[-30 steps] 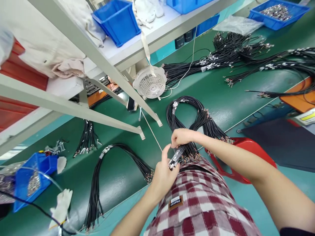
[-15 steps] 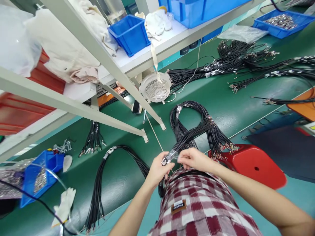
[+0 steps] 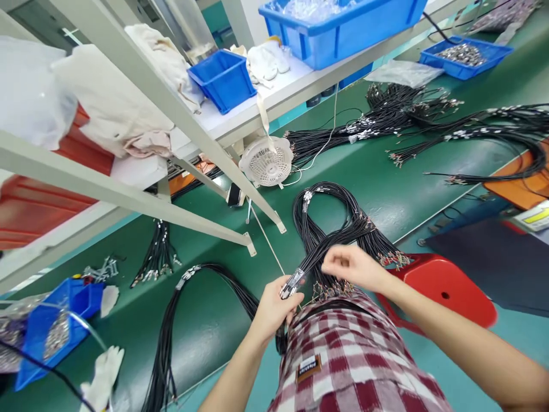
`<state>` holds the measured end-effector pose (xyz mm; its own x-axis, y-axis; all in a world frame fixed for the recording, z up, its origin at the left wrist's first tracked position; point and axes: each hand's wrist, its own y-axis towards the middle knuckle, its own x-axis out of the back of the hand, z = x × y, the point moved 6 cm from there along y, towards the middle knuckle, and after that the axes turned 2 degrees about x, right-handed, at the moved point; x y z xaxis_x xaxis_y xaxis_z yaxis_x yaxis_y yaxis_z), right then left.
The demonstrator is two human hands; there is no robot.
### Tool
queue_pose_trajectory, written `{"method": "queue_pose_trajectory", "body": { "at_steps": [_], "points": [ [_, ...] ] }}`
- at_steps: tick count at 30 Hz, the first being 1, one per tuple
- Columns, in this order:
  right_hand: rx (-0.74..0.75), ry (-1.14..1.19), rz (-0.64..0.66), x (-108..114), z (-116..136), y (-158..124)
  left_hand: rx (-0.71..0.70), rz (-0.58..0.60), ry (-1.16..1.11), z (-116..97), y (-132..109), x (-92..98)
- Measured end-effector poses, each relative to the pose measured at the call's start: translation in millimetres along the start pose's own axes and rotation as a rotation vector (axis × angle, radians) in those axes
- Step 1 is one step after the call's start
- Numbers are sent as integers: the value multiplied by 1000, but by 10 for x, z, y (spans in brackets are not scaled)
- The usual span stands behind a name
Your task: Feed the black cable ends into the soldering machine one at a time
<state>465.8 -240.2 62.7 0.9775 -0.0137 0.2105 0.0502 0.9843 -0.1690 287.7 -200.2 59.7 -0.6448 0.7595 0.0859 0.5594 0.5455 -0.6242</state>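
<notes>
Cable bundle (image 3: 319,252): located over the table (image 3: 210,332), tip clamped in the left hand's (image 3: 273,304) closed fingers. Long axis runs outward and rightward, passing just beyond the nearby right hand (image 3: 352,266), fingers half-curled; blur hides any grip. Strands: thin, black, flexible; tip: pale, glossy.

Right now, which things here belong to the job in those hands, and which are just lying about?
Likely in the work:
black cable bundle, one end held in the left hand; the right hand is close by, contact unclear
looped cables under that bundle

Apparently just nearby:
white glove
small blue bin on the shelf
white fan
</notes>
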Motion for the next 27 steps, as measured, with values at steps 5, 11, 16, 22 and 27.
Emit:
{"method": "queue_pose_trajectory", "body": {
  "at_steps": [5,11,16,22,27],
  "points": [
    [-66,523,194,-564,-299,-88,-25,47,-70,-44,1,-9],
    [-12,143,345,-59,332,-245,-30,21,57,-93,-57,-79],
    [336,-343,208,333,874,98,-198,-22,314,-279,-362,-395],
    [296,-496,377,127,461,493,-189,-14,244,-392,-361,-388],
    [237,-169,136,380,549,170,-28,-70,-40,-209,-120,-59]
  ]
}}
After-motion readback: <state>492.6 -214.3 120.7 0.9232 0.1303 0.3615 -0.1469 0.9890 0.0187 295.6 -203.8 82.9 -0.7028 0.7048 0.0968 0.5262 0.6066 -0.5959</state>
